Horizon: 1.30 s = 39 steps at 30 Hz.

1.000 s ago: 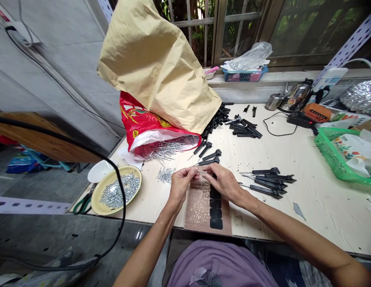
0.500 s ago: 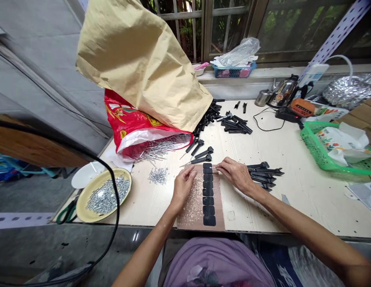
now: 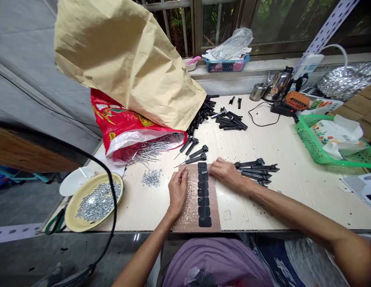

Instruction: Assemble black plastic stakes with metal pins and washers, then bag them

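A brown board (image 3: 191,225) lies at the table's front edge, with a column of black rounded pads (image 3: 205,200) down it. Pale specks cover the board left of the pads. My left hand (image 3: 177,191) rests on the board's upper left, its thumb and fingers pinched together; anything between them is too small to see. At the upper right edge of the board, my right hand (image 3: 225,173) has its fingers curled in, hiding whatever they hold. A small grey piece (image 3: 204,172) shows on a pad near its fingertips. Black plastic parts (image 3: 196,158), some with thin metal pins, lie just beyond.
Left of the board are a small pile of metal bits (image 3: 152,177) and a yellow bowl (image 3: 72,223) of similar bits. Behind them lies a red bag (image 3: 100,115) of metal pins. More black parts (image 3: 255,172) lie right, before a green basket (image 3: 320,159). A black cable (image 3: 115,207) hangs at left.
My right hand has curled in more, and the thin metal pin at its fingertips no longer shows. A grey piece now shows on an upper pad. The whole view has shifted slightly.
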Tool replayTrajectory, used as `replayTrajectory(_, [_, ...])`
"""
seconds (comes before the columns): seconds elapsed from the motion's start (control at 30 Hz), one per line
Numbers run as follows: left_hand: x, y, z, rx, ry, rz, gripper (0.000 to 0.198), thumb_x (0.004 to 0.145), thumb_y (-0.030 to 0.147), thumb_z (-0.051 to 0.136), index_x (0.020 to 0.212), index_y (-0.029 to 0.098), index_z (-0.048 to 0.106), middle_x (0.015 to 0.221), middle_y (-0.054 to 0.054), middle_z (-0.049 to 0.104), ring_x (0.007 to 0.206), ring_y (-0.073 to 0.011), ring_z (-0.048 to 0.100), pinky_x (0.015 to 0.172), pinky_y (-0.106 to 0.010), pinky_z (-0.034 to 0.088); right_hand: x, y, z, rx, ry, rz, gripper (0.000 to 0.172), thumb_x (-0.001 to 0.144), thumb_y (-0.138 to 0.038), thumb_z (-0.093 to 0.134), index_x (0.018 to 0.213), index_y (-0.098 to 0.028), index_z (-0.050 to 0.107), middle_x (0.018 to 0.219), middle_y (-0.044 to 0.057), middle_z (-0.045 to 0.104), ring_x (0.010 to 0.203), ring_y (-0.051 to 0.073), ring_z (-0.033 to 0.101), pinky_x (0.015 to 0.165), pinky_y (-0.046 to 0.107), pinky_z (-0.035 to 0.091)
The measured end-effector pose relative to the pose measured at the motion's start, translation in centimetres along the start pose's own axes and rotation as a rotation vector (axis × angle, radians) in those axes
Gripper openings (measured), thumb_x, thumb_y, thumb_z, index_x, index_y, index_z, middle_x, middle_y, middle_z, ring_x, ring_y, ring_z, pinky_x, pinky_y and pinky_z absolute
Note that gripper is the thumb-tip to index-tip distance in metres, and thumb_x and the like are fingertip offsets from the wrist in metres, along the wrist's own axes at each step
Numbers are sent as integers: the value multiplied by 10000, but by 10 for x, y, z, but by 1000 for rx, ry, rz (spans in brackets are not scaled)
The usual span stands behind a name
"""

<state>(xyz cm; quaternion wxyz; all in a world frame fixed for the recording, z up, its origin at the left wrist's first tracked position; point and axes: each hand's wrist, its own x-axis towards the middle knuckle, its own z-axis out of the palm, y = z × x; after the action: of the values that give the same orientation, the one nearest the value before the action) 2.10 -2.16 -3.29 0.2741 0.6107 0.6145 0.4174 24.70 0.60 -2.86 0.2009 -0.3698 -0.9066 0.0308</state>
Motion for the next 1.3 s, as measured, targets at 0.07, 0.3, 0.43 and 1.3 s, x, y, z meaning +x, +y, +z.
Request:
replayTrajectory(0.07, [-1, 1, 0, 9, 3, 0, 345, 907, 372, 448, 1159, 206, 616, 1063, -77, 641, 985, -198, 588, 861, -328, 450, 1, 1, 0, 0, 25, 57, 293, 962, -235, 373, 868, -150, 638, 790, 63, 609, 758, 160, 482, 599, 273, 401])
replayTrajectory(0.3, [-2, 4, -1, 22, -9, -9, 338, 901, 373, 460, 1137, 197, 625, 1021, -75, 639, 932, -191, 597, 819, -313, 462, 2, -2, -1, 102, -62, -125, 284, 964, -196, 361, 880, -153, 629, 784, 38, 600, 740, 139, 480, 592, 261, 419])
replayTrajectory(0.43, [-2, 5, 0, 25, 2, -10, 338, 904, 370, 454, 1133, 190, 626, 1014, -75, 635, 932, -191, 593, 821, -313, 458, 14, 12, -1, 111, -53, -113, 291, 966, -230, 365, 882, -152, 633, 799, 52, 605, 781, 150, 488, 617, 262, 429])
replayTrajectory(1.3, [-2, 4, 1, 64, 2, 34, 330, 905, 359, 448, 1113, 181, 633, 976, -75, 641, 875, -188, 597, 784, -310, 465, -2, 0, -1, 217, -101, -185, 257, 963, -211, 372, 936, -155, 621, 836, 44, 596, 788, 138, 499, 667, 275, 451])
